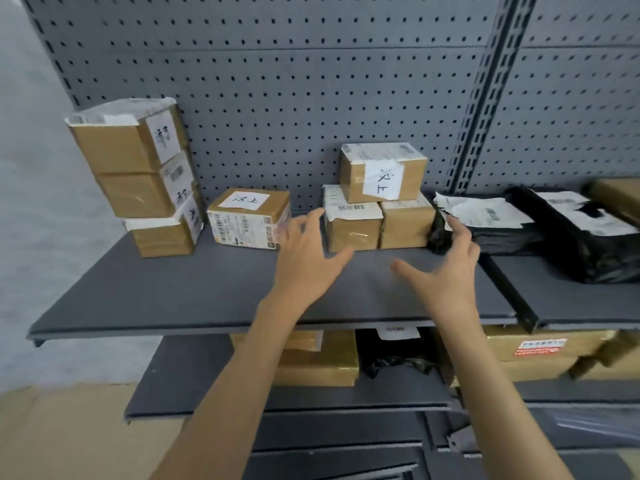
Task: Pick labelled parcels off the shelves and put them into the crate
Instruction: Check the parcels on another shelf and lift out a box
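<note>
I note both hands empty, fingers spread: left hand [308,251], right hand [446,261], flanking the taped brown cardboard parcels [379,209] stacked on the grey metal shelf [194,289]. Stiff, probably light; tape may be slick, so I grip opposite side faces.

Upper shelf [207,299]: three cardboard boxes stacked at left [138,174], one lone labelled box [249,218], three boxes in a pyramid [379,199], two black poly mailers [540,226], two open hands, left [308,251], right [446,268].
</note>
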A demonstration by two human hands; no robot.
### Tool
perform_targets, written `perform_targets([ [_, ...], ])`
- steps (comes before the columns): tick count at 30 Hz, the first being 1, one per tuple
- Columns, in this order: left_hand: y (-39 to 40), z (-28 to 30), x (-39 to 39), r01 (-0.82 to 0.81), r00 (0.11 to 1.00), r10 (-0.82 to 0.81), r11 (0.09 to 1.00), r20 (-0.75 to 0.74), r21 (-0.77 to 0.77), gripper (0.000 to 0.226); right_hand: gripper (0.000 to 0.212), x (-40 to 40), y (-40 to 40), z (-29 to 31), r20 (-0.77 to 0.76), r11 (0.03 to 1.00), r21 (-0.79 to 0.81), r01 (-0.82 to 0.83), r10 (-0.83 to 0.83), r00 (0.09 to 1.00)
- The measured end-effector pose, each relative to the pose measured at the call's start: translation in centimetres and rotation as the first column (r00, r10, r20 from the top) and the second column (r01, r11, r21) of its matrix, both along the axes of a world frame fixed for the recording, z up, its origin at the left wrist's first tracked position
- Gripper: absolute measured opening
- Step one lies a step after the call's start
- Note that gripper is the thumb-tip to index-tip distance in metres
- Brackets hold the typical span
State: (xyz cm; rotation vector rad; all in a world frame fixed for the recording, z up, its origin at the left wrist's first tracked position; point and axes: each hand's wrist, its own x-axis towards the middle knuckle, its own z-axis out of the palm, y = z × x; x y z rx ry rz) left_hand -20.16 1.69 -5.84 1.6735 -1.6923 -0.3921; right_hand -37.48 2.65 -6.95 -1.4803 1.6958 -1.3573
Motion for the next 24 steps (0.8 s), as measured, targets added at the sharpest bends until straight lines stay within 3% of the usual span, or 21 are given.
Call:
perform_targets([
  [6, -7.3, 0.2, -3.9, 0.023, 0.998, -0.025, 0.999, -0.058, -0.03, 0.083, 0.092, -3.0, -7.0, 0.9, 0.028, 0.999, -0.046, -0.011, 0.013, 1.0],
  [15, -14.6, 0.2, -5.4, -0.143, 0.947, 0.138, 0.99, -0.29, 0.006, 0.102, 0.1, -4.2, -17.4, 0.6, 0.083, 0.968, -0.008, -0.251, 0.25, 0.965],
  [24, -15.6, -0.6, -5.1, -0.191, 0.943, 0.175, 0.981, -0.283, -0.031, 0.062, 0.075, -4.1, -19.5, -0.4, 0.105, 0.928, 0.025, -0.371, 0.367, 0.924],
])
